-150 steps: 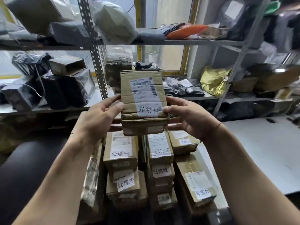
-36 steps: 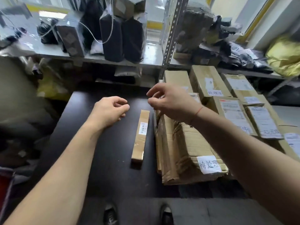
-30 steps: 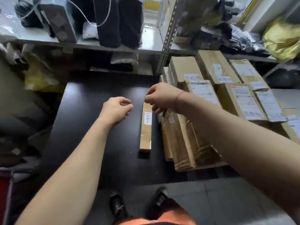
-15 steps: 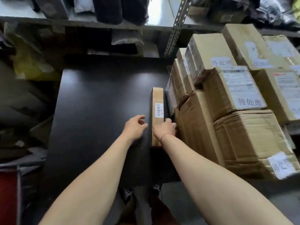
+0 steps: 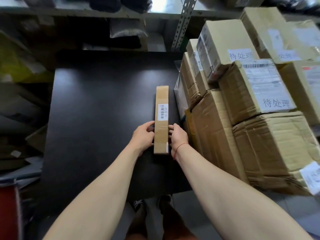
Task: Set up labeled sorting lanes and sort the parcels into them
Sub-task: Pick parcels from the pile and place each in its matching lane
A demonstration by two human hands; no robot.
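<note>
At the near edge of the view, shoes [image 5: 138,204] are seen on the floor below the near edge of the surface [image 5: 97,104], a dark, matte top. Both forearms reach forward over that edge.

The left hand [image 5: 142,136] and the right hand [image 5: 178,135] are set on opposite long sides of a slim box [image 5: 161,122], at its near end. Each hand is partly curled, with fingers laid against a side wall and the thumbs near the top face; the box is pinched between the two hands rather than enclosed by either. Whether it is lifted clear of the surface cannot be told; it appears to lie flat.

The relation that matters is the long axis of the box: it runs straight away from the person, toward the far edge, so nearly all of its length lies beyond the hands. Both hands are about equally near. A lift from this end would be judged to leave the far end heavy, so a firm squeeze or a slide would be called for. A barcode label [image 5: 163,112] is carried on its top, past the fingers.

Just beside it, along the right edge, a stack [image 5: 242,122] of cartons is seen, several marked with handwritten slips [image 5: 276,103]. Beyond the far edge, a shelf [image 5: 86,12] is partly visible.
</note>
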